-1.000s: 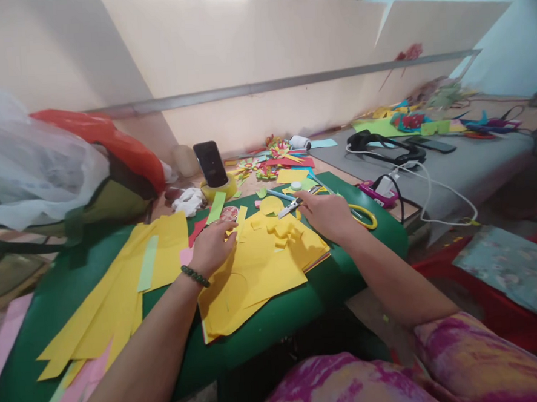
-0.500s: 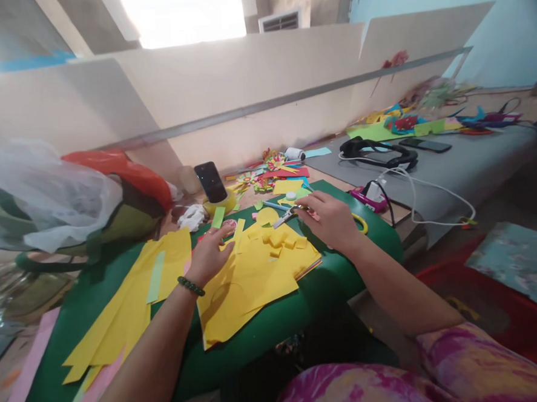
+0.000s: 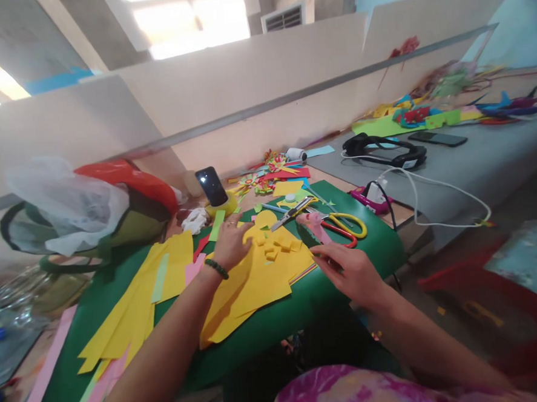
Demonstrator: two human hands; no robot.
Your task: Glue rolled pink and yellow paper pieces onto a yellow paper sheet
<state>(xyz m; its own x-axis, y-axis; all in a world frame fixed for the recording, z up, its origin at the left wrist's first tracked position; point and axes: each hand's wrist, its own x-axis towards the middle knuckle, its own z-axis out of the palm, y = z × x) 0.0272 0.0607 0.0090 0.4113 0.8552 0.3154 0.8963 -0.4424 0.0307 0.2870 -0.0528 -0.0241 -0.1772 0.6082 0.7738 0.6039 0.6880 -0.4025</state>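
My left hand (image 3: 232, 244) lies flat with fingers apart on the yellow paper sheets (image 3: 255, 280), next to several small yellow paper squares (image 3: 277, 246). My right hand (image 3: 348, 270) hovers over the near right edge of the green mat (image 3: 337, 282), fingers loosely curled with thumb and forefinger close together; nothing shows between them. Just beyond it lie scissors with yellow and red handles (image 3: 345, 226) and a utility knife (image 3: 291, 213).
More yellow, pink and green paper strips (image 3: 133, 306) cover the mat's left side. A phone (image 3: 212, 186) leans on a yellow tape roll. Bags (image 3: 91, 206) sit at the left. A headset (image 3: 383, 148), cables and coloured paper crafts lie on the grey table to the right.
My right hand has let go of the utility knife and drawn back toward me to the mat's near edge. The knife and scissors now lie uncovered. The view has tilted upward.
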